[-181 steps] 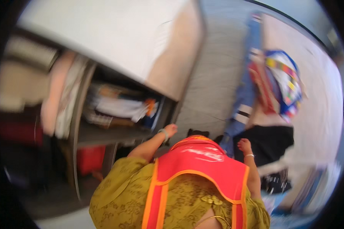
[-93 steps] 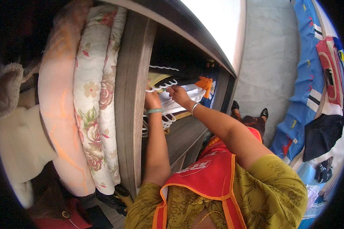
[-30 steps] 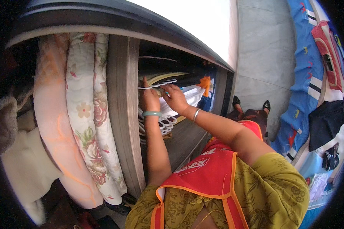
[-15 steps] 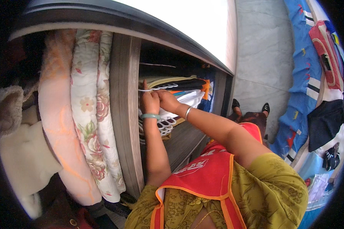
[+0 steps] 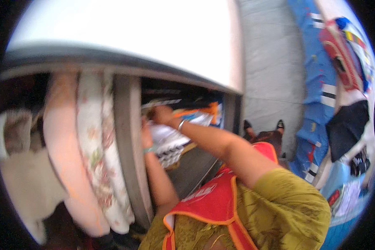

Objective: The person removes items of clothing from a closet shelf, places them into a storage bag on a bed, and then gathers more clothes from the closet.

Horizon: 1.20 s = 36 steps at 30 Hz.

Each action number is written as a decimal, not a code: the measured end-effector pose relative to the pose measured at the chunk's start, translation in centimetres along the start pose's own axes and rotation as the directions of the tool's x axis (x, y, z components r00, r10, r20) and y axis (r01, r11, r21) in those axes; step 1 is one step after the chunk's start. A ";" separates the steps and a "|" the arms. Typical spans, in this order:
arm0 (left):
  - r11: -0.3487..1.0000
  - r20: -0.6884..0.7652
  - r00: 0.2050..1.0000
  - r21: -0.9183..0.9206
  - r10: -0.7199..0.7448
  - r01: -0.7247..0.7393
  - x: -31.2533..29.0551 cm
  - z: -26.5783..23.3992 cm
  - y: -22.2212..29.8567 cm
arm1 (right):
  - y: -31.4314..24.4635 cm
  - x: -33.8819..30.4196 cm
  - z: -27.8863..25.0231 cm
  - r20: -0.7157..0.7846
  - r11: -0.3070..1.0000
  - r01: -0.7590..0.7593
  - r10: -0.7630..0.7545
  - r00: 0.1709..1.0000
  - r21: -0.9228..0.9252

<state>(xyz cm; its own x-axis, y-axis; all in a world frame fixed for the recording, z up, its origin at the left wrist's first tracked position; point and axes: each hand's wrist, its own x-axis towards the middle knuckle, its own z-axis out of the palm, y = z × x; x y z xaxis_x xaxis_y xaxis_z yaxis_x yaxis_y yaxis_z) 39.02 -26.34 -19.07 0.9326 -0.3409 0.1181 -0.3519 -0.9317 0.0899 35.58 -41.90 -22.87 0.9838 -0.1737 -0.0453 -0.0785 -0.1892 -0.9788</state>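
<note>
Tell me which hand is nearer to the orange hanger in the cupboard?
Right. The right hand is beside the orange hanger, at its left end. The left hand is lower, against the white basket.

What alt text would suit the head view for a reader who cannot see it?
Both hands reach into a cupboard shelf: the left hand and right hand are on a stack of white plastic hangers. Left of the divider hang a pink quilt and a floral quilt; the picture is motion-blurred.
</note>
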 end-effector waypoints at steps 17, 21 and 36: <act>0.939 -0.281 0.896 0.131 0.344 -0.319 2.5 -4.1 1.9 | -1.7 -2.4 -0.6 -0.024 0.919 0.062 -0.058 0.998 0.390; 0.869 -0.415 0.784 0.037 0.462 -0.493 3.2 -3.8 3.2 | -0.6 -1.5 0.3 -0.006 0.835 0.075 -0.086 0.996 0.545; 0.911 -0.300 0.921 -0.250 0.249 -0.328 1.5 -4.3 4.0 | -3.9 -2.8 0.8 0.162 0.974 0.117 -0.149 0.976 0.193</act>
<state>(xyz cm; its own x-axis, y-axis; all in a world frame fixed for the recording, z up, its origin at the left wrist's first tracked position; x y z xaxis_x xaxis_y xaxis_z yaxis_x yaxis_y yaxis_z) 38.62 -30.04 -14.30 0.7473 -0.5086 0.4275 -0.6464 -0.7055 0.2906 33.27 -39.87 -19.08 0.9975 0.0151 0.0691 0.0694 -0.0183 -0.9974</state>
